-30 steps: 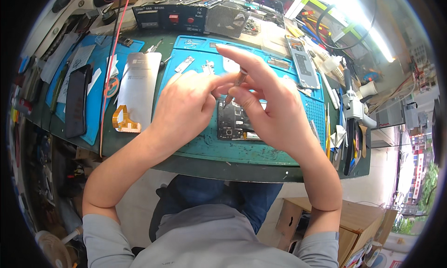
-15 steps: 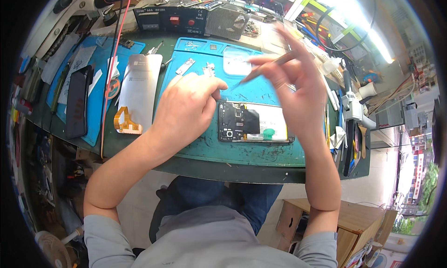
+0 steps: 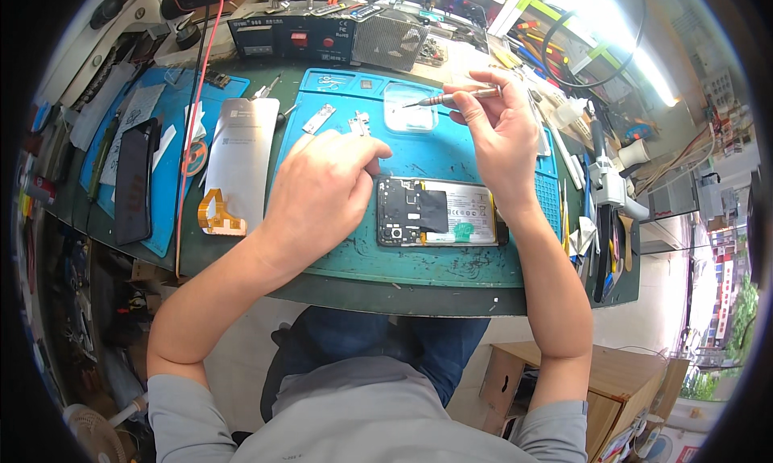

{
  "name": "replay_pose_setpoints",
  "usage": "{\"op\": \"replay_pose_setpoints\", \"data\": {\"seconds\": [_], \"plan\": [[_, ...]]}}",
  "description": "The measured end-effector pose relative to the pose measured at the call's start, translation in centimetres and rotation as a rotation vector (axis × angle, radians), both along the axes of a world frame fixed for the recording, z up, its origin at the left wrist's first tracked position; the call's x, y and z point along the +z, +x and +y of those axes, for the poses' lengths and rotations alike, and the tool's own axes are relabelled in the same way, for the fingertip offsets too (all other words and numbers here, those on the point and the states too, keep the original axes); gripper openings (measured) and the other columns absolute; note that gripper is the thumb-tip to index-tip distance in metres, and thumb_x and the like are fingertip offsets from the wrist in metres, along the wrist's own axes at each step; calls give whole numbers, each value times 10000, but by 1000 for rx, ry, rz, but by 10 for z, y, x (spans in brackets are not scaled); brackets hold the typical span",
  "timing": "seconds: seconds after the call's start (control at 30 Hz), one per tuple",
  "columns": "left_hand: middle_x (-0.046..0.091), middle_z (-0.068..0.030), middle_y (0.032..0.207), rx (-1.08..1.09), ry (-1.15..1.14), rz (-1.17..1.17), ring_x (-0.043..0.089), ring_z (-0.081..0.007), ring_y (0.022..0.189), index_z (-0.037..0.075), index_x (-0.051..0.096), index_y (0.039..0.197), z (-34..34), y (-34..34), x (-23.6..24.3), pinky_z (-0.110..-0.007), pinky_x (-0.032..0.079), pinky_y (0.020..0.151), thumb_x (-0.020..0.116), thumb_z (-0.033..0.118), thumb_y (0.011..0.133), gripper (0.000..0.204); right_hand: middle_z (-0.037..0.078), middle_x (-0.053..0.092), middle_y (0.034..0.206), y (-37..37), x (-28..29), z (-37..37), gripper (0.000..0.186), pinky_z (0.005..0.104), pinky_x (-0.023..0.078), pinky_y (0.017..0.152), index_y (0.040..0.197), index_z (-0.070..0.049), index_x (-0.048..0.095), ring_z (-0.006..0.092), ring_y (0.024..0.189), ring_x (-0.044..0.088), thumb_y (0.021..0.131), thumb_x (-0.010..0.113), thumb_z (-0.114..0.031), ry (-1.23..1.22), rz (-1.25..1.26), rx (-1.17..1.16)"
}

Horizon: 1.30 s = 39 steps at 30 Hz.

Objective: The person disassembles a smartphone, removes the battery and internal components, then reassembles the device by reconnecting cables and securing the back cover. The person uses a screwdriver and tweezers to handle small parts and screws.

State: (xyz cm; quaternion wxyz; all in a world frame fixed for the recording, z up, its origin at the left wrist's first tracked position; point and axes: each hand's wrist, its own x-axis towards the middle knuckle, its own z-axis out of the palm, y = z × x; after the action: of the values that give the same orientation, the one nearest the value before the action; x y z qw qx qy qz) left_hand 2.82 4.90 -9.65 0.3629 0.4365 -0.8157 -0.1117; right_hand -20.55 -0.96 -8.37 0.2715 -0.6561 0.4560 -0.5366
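Observation:
My right hand (image 3: 503, 133) grips a slim precision screwdriver (image 3: 451, 98). Its tip points left over a small clear plastic box (image 3: 409, 118) on the blue work mat (image 3: 451, 153); the box's small contents are too tiny to name. My left hand (image 3: 326, 181) is closed, thumb and forefinger together, left of an opened phone (image 3: 439, 213). Whatever it may pinch is hidden. The phone lies flat, its black upper part and silver battery with a green sticker showing. Small metal phone parts, a plate (image 3: 320, 118) and a bracket (image 3: 359, 123), lie beyond my left hand.
Left of the mat lie a silver phone panel (image 3: 241, 145) with an orange flex cable (image 3: 219, 213) and a dark phone (image 3: 137, 181). A black power unit (image 3: 294, 40) stands at the back. Tools and a white-grey device (image 3: 612, 193) crowd the right edge. A red wire (image 3: 201, 76) hangs at left.
My right hand has moved up and away from the phone, bringing the screwdriver tip over the clear box. The left hand has stayed almost in place.

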Motion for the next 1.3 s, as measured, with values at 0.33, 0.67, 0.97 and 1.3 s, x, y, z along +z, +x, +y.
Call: {"op": "replay_pose_setpoints", "data": {"seconds": [0.33,0.67,0.97,1.3], "plan": [[721,-115,962,51,30,132,704,-253,845,29,707,1181,-2,-3,-2,-397,560,811,653,-45,933,264,108,818,1023,3,4,7,337,286,596,869,1317,14,620,134,938,768,1025,734,-111,-52,-32,11],[719,-96,956,28,51,81,687,-246,827,35,743,1029,-7,1,-3,-367,559,752,785,60,919,120,146,788,1059,9,18,34,417,301,601,872,1437,26,530,156,979,747,1061,666,-91,-9,34,167],[718,-74,966,7,-88,-45,703,-288,887,52,771,988,-11,-7,-10,-401,559,788,777,88,907,89,110,702,996,-6,34,26,316,320,542,764,1311,2,655,199,825,680,1015,548,-31,-133,420,-79],[728,-77,920,-50,33,183,684,-245,801,44,735,999,1,-3,12,-368,536,732,744,61,955,48,129,705,969,-107,23,55,297,422,556,804,1246,-42,726,295,897,714,981,728,-175,-14,1073,-403]]}}
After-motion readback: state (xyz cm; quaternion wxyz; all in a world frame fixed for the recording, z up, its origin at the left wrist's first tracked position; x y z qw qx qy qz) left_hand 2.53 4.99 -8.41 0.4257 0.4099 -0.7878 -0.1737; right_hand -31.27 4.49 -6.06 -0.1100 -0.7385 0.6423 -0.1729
